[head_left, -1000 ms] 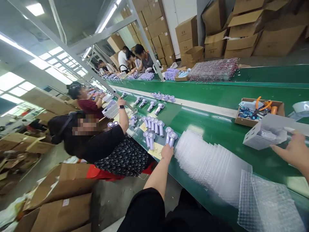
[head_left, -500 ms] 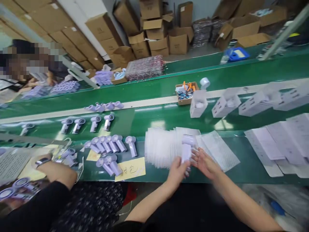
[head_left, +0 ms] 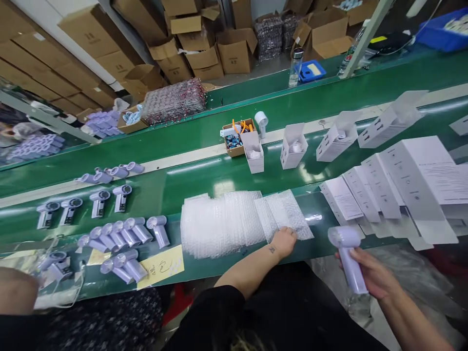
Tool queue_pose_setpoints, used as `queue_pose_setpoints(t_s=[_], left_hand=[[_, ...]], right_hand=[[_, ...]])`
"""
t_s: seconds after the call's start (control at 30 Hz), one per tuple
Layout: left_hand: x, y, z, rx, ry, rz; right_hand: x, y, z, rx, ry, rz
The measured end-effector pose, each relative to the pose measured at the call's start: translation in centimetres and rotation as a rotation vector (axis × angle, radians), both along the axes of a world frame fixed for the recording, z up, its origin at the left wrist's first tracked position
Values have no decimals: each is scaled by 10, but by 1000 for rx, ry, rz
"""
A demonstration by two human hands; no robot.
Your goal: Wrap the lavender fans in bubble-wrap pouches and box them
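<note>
My right hand is closed round the handle of a lilac handheld fan, held off the near edge of the green conveyor table. My left hand rests on the near edge of a bubble-wrap bag, fingers pinched on it, at the right end of a fanned stack of bubble-wrap bags. More lilac fans lie in rows to the left.
Open white boxes stand in a row on the belt, with folded leaflets at right. A small cardboard box of tools sits mid-belt. A yellow note lies near the edge. Another person's arm is at far left. Cartons are stacked behind.
The view swung right. My right hand took the fan and drew it right, off the table's edge. My left hand let go of it and went to the bubble-wrap bag.
</note>
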State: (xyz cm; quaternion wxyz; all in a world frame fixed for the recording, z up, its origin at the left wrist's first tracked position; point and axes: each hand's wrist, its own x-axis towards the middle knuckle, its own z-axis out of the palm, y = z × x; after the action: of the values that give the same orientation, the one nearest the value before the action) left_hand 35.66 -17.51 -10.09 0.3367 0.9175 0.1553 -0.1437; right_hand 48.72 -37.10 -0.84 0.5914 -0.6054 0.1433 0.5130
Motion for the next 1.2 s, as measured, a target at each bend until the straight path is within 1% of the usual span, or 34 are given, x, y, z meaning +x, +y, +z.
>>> queue_pose_setpoints(t_s=[0.07, 0.13, 0.23, 0.27, 0.33, 0.37, 0.43, 0.47, 0.5, 0.57, 0.63, 0.7, 0.77, 0.87, 0.93, 1.0, 1.07, 1.1, 1.2], left_hand=[[-2, 6, 4, -73, -12, 98], [-1, 5, 12, -217, -40, 252], [3, -3, 21, -583, -48, 641], [4, -5, 23, -656, -33, 757], [5, -7, 26, -699, -13, 927], [5, -7, 27, -690, -12, 983], [4, -6, 32, -649, -61, 1046], [2, -6, 35, -608, -123, 1035], [0, -6, 39, -543, -209, 982], [-8, -8, 48, -350, -405, 786], [-19, -11, 56, -158, -534, 580], [-29, -14, 62, -39, -577, 462], [-32, -17, 65, 25, -585, 385], [-23, -21, 65, 99, -591, 231], [-15, -23, 64, 157, -575, 130], [-11, -24, 61, 213, -546, 101], [-13, -26, 59, 221, -514, 119], [-14, -26, 58, 196, -500, 134], [-18, -23, 58, 45, -447, 135]], right_hand=[[-7, 5, -5, 36, 141, 72], [-13, 20, -8, 106, 237, 164], [-15, 44, -10, 206, 278, 278], [-13, 50, -11, 225, 278, 306], [-8, 56, -16, 224, 266, 361], [-6, 56, -19, 207, 259, 392], [-4, 53, -25, 158, 244, 431], [-3, 51, -27, 136, 240, 437], [-4, 49, -29, 122, 236, 439], [-5, 47, -28, 114, 226, 437], [-6, 47, -25, 114, 208, 436], [-7, 47, -21, 111, 193, 432], [-8, 47, -17, 94, 192, 427], [-10, 47, -16, 71, 185, 390], [-10, 47, -16, 74, 169, 319], [-11, 47, -17, 84, 174, 258], [-12, 46, -17, 88, 203, 236], [-12, 46, -16, 85, 220, 234], [-12, 45, -10, 55, 254, 215]])
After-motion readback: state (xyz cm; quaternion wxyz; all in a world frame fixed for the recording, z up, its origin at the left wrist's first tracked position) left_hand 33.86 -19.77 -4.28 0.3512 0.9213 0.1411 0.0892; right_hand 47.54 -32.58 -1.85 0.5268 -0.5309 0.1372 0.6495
